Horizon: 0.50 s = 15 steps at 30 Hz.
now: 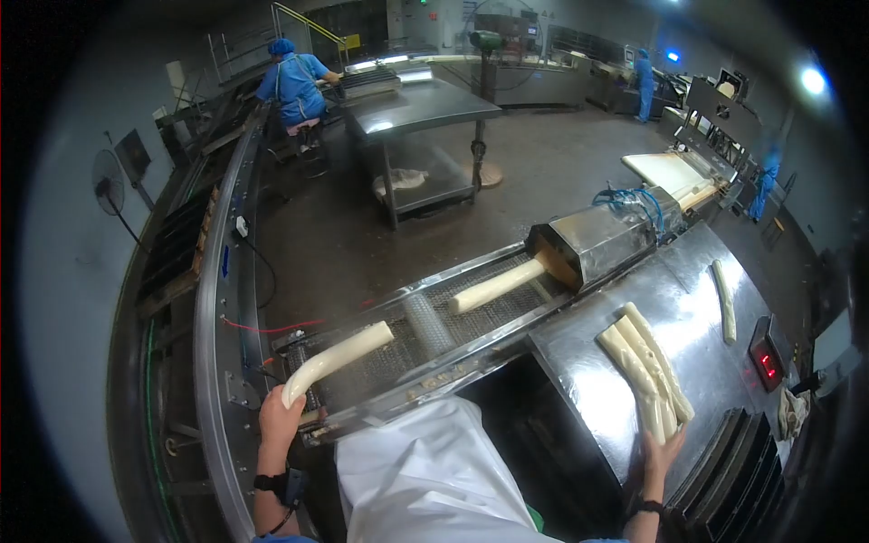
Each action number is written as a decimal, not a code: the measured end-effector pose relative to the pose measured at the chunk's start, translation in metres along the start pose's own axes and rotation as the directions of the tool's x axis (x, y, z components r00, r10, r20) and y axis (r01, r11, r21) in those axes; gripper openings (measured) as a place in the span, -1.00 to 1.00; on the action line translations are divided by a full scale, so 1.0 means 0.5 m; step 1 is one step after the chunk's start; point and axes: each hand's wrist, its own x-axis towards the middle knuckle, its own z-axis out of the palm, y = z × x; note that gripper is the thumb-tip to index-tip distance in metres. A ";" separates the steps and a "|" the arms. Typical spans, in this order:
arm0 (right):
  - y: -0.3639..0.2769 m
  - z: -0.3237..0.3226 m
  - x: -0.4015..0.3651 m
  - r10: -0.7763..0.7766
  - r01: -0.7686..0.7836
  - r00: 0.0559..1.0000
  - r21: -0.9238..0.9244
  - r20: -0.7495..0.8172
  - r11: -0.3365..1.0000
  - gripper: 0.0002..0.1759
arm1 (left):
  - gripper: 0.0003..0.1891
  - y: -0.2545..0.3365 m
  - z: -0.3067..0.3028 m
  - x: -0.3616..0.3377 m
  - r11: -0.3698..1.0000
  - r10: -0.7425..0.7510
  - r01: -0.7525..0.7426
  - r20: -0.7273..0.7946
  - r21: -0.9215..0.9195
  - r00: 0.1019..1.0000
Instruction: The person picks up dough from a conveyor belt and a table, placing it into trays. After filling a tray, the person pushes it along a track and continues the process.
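My left hand (281, 414) is closed around the near end of a pale dough log (339, 355), which bends over the end of a mesh conveyor (412, 317). The log's far end rests on the mesh. A second dough log (496, 286) lies farther along the belt, partly inside a metal housing (602, 240). At the right, my right hand (665, 448) grips the lower end of a bunch of dough strips (641, 366) lying side by side on a steel table (579, 362). Its fingers are partly hidden by the dough.
A thin dough strip (724, 301) lies near a scale display (768, 360) with red digits. Black trays (724, 475) are stacked at lower right. A steel rail (210, 362) runs along my left. Beyond stand a steel table (421, 109) and a person in blue (299, 81).
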 end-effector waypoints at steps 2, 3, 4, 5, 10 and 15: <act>-0.037 0.008 0.023 0.017 -0.018 0.987 0.009 0.163 1.000 0.20 | -0.65 -0.010 0.003 -0.003 0.976 -0.105 0.108 0.023 -0.192 0.994; 0.017 0.046 0.046 0.005 0.004 0.994 -0.085 0.113 0.996 0.25 | -0.67 -0.015 0.002 -0.007 0.901 -0.203 0.211 0.061 -0.378 0.977; 0.021 0.070 0.064 -0.019 0.030 0.998 -0.177 0.066 0.984 0.31 | -0.67 -0.008 -0.003 -0.014 0.898 -0.217 0.219 0.050 -0.381 0.975; 0.027 0.075 0.085 -0.036 0.049 0.996 -0.170 0.079 0.984 0.31 | -0.69 0.004 -0.008 -0.023 0.716 -0.319 0.344 0.153 -0.608 0.935; -0.082 0.055 0.204 0.121 0.307 0.833 -0.633 0.539 0.711 0.51 | -0.70 0.016 -0.046 -0.080 0.385 -0.319 0.500 0.396 -0.776 0.861; -0.082 0.102 0.281 0.101 0.386 0.780 -0.602 0.617 0.699 0.49 | -0.59 0.063 -0.086 -0.068 0.040 -0.144 0.568 0.557 -0.822 0.818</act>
